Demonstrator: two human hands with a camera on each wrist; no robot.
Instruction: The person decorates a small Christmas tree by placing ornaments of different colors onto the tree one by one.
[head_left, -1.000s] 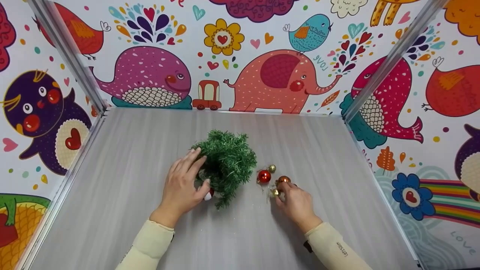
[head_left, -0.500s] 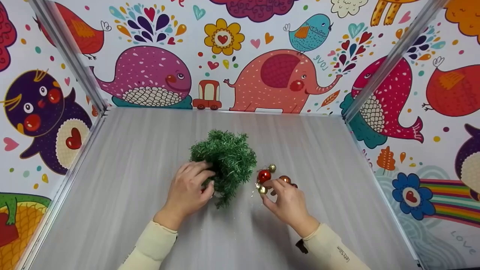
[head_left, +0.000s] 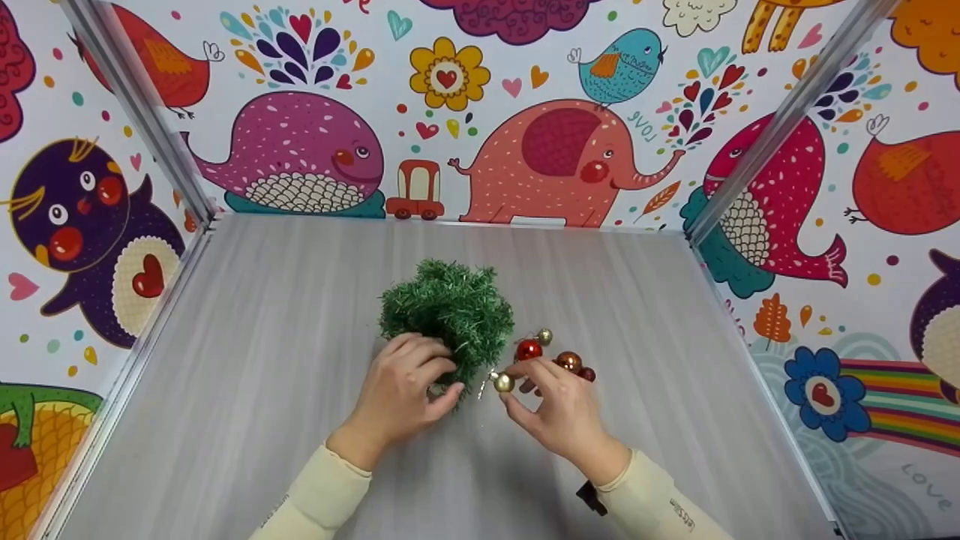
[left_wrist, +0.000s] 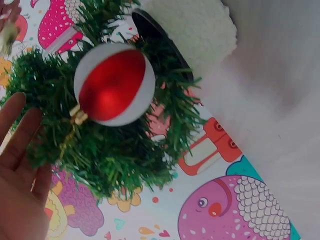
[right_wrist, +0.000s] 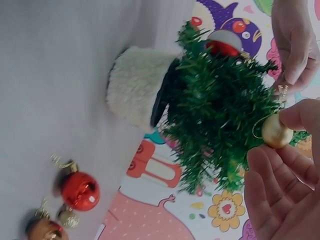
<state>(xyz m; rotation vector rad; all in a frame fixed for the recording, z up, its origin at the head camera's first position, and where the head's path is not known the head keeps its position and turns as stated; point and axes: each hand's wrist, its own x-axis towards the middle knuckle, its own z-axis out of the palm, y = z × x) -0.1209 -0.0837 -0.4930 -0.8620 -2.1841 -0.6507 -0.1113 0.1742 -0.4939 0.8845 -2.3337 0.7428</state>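
Observation:
My right hand (head_left: 562, 409) pinches a small gold bauble (right_wrist: 277, 132) between thumb and fingertips; a thin gold loop hangs from it. Just to its left is a small green artificial Christmas tree (head_left: 450, 296), upright in a fluffy white pot (right_wrist: 137, 85). My left hand (head_left: 409, 394) is at the tree's near side, fingers loosely bent in the head view and holding nothing visible. Its fingertips overlap the branches there. A red-and-white bauble (left_wrist: 115, 85) with a gold cord hangs on the tree; in the head view my left hand hides it.
Right of the tree lie a red bauble (head_left: 529, 350), a small gold bauble (head_left: 545, 336), an orange bauble (head_left: 568, 362) and a dark red one (head_left: 587, 374), partly behind my right hand. Printed cartoon walls (head_left: 300, 150) enclose the grey tabletop (head_left: 262, 300).
My right hand has picked the gold bauble out of the group and carried it left, close to the tree. The left hand has slid right along the tree's near side.

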